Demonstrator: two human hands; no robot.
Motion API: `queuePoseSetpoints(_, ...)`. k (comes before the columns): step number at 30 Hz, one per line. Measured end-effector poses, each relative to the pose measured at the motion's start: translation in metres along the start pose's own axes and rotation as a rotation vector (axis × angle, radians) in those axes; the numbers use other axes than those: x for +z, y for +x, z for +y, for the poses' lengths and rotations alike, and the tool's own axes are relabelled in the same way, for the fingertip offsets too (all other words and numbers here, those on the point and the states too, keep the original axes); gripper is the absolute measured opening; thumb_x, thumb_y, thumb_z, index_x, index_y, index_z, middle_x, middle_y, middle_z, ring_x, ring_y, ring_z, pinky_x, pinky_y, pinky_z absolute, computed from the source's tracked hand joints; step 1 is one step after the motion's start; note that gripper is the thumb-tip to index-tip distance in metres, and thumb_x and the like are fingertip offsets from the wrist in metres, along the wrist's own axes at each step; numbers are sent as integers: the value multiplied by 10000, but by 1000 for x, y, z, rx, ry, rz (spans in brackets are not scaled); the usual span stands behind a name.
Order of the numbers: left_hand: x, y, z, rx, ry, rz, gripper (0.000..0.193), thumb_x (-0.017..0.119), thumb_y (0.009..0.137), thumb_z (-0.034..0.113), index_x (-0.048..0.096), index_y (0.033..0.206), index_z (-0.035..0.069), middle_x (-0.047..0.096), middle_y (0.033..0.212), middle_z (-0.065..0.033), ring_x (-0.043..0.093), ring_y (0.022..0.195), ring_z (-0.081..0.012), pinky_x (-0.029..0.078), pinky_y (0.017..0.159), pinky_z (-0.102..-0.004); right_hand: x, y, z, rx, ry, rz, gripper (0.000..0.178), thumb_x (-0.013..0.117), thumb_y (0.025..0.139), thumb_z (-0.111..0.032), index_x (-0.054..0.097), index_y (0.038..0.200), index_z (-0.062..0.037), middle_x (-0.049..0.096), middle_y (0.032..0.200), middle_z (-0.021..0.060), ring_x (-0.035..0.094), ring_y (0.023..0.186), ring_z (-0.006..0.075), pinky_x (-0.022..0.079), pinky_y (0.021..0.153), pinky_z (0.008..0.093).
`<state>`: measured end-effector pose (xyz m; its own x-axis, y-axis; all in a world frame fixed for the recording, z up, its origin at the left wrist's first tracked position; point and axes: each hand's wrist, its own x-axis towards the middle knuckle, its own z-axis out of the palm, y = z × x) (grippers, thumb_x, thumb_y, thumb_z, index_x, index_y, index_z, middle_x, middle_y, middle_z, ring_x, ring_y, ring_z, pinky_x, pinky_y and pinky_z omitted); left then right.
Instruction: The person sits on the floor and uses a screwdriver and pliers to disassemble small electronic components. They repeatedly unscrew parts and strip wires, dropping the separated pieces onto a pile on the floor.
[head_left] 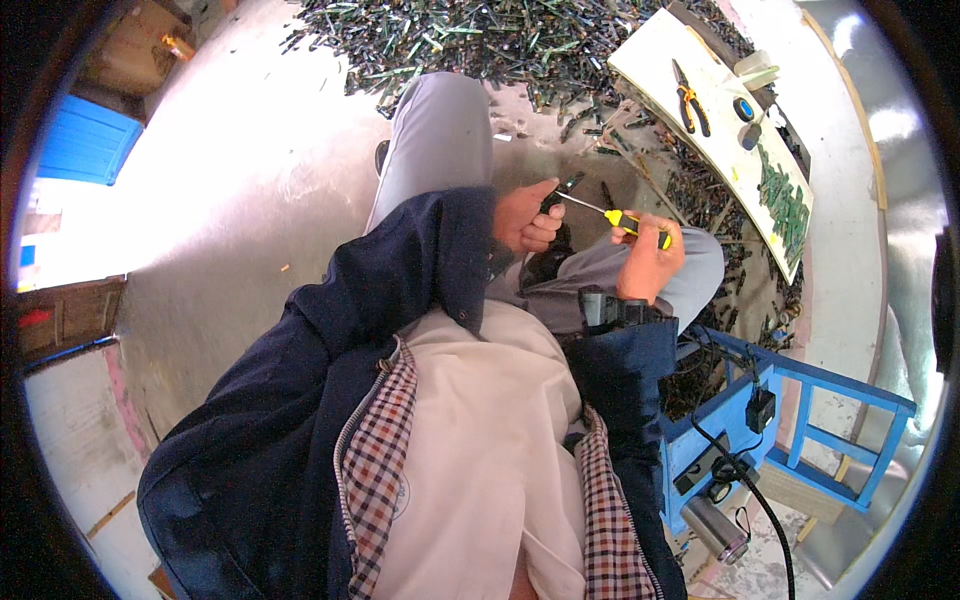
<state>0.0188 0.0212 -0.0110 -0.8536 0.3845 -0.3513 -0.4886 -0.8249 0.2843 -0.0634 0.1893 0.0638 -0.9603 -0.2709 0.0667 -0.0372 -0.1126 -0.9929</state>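
Observation:
My left hand (525,218) is closed around a small dark strip-like piece (571,183), held above my lap between thumb and fingers. Its kind is too small to make out. In my right hand (648,262) is a screwdriver (624,221) with a yellow and black handle, gripped with the fingers wrapped round it. The thin metal shaft points left, and its tip meets the dark piece beside my left thumb. Exactly where the tip touches is hidden by the fingers.
A heap of dark and green strips (470,45) spreads over the floor ahead. On the right a white board (722,120) carries orange-handled pliers (688,100), a blue-black roll (743,109) and green strips (782,208). A blue stool (800,400) with cables and a metal flask (716,530) stand nearer.

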Motion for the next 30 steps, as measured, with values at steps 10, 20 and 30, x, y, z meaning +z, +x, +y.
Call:
queuePoseSetpoints(10,-1,5,-1,-14,-112,-36,508,299,917,581,412,710,131,262,471,62,213,359,-84,183,340,-253,5,-34,-4,-319,-196,42,86,538,865,-50,512,869,32,647,855,162,622,625,185,518,560,284)
queuePoseSetpoints(20,-2,6,-2,-15,-74,70,505,268,926,562,392,686,136,238,447,63,200,346,-88,174,329,-259,7,-27,10,-262,-244,-26,86,561,860,-52,535,848,29,646,861,146,620,652,160,521,566,270)
queuePoseSetpoints(30,-6,4,-7,-41,-72,52,496,243,932,543,373,666,145,227,432,68,203,334,-84,177,313,-262,3,-1,-2,-27,-81,-64,72,562,844,-33,544,808,26,645,765,132,601,572,147,495,517,252)
